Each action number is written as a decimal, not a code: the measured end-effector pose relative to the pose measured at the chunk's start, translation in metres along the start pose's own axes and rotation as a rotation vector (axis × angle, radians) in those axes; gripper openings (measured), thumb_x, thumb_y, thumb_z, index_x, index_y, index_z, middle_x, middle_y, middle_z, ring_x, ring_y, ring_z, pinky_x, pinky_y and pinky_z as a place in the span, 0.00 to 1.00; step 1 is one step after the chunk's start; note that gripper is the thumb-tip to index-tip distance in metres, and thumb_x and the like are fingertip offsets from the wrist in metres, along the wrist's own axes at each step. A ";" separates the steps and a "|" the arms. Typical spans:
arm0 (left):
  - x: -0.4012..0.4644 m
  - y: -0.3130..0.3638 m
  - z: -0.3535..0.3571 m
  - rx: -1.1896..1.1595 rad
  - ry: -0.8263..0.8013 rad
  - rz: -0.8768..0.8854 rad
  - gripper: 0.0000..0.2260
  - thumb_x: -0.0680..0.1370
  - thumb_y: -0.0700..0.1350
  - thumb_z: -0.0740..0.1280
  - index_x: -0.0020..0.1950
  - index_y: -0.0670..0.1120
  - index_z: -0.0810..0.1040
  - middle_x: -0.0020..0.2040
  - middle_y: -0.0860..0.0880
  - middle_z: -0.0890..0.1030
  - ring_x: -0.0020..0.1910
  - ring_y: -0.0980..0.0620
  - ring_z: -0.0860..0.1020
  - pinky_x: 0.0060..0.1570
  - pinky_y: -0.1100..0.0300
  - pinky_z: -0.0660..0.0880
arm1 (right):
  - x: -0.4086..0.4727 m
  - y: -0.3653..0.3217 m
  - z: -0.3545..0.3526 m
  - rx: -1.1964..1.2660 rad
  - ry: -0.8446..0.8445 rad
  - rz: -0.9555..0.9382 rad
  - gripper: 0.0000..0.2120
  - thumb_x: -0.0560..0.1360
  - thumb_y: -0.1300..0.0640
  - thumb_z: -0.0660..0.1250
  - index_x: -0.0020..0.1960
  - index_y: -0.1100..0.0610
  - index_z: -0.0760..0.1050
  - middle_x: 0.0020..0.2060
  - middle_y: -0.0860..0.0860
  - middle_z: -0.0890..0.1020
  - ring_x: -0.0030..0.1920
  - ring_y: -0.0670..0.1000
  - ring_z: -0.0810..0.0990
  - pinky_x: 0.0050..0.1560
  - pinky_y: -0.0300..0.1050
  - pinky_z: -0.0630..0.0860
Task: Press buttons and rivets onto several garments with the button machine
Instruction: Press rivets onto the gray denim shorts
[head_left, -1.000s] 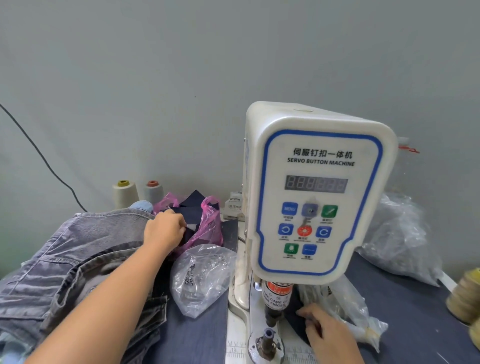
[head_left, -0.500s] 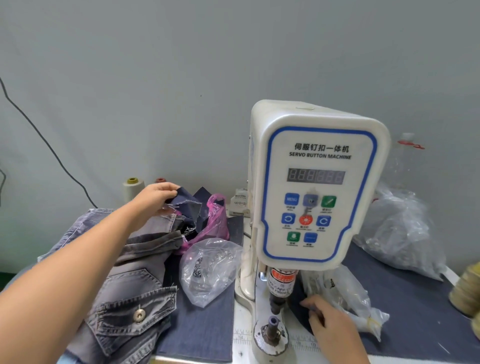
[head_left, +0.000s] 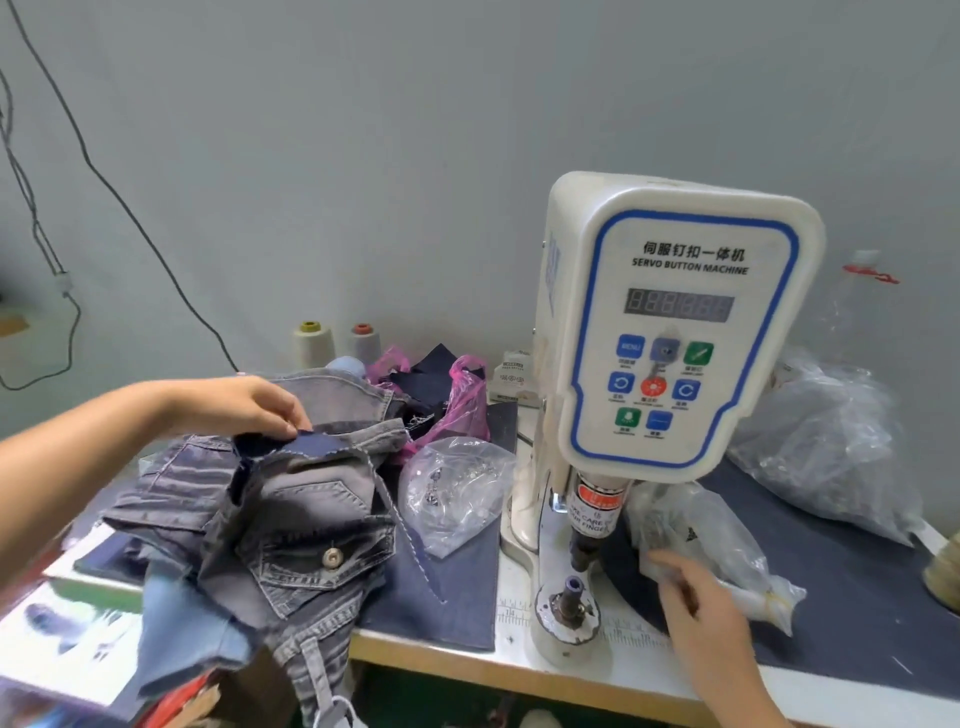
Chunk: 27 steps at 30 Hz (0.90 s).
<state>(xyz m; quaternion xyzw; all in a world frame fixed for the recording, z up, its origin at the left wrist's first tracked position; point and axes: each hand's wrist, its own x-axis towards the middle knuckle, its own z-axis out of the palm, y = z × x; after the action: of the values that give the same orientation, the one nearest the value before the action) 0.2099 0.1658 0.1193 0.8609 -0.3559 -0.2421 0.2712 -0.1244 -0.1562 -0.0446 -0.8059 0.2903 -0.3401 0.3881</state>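
The left hand (head_left: 236, 408) pinches a dark navy fabric patch (head_left: 306, 444) between thumb and fingertips, holding it over the heap of grey denim garments (head_left: 270, 519) at the left edge of the worktable (head_left: 571, 670); judging by the grip, it is being lifted clear of the pile so it can be carried to the machine; one garment in the heap already shows a metal button (head_left: 331, 557) on its pocket flap.

The right hand (head_left: 696, 608) reaches along the front edge toward the dark cloth lying beside the lower die (head_left: 569, 597); its fingers are loosely extended and blurred, so whether they touch or grip the cloth I cannot tell; most likely it is there to steady or clear the pressing spot, which sits directly under the plunger (head_left: 589, 535) of the servo button machine (head_left: 670, 322).

Between heap and machine lies a clear bag of metal fasteners (head_left: 457, 493), right in the path the patch would take; a second crumpled clear bag (head_left: 696, 540) crowds the die from the right, touching the right hand's side of the work area; a pink plastic bag (head_left: 462, 400) with dark cloth scraps sits behind, and two thread cones (head_left: 335, 343) stand at the back edge by the wall; a larger clear bag (head_left: 826, 441) rests toward the back right corner, well apart from the die.
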 end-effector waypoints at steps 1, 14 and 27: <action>-0.003 -0.017 0.006 0.108 0.023 -0.045 0.09 0.78 0.35 0.66 0.46 0.47 0.82 0.40 0.51 0.83 0.40 0.54 0.77 0.41 0.67 0.74 | -0.007 -0.007 -0.002 0.066 0.085 0.007 0.22 0.75 0.70 0.64 0.42 0.41 0.77 0.35 0.42 0.80 0.38 0.49 0.79 0.36 0.24 0.68; -0.013 0.015 0.037 0.270 0.124 0.244 0.15 0.75 0.36 0.70 0.49 0.58 0.79 0.46 0.59 0.82 0.49 0.61 0.79 0.50 0.71 0.71 | -0.050 -0.144 0.107 0.128 -0.544 -0.344 0.20 0.77 0.52 0.62 0.69 0.46 0.65 0.64 0.38 0.68 0.66 0.36 0.64 0.68 0.39 0.63; -0.033 -0.031 0.040 0.318 0.221 -0.226 0.45 0.66 0.71 0.69 0.74 0.48 0.62 0.72 0.46 0.68 0.69 0.48 0.69 0.68 0.53 0.67 | -0.018 -0.155 0.125 0.793 -0.579 0.318 0.05 0.76 0.57 0.67 0.44 0.57 0.80 0.36 0.52 0.85 0.34 0.47 0.82 0.35 0.39 0.77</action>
<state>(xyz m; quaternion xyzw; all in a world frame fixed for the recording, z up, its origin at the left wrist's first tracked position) 0.1799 0.1976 0.0773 0.9486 -0.2587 -0.1158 0.1405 -0.0073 -0.0073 0.0189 -0.6039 0.1389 -0.1238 0.7750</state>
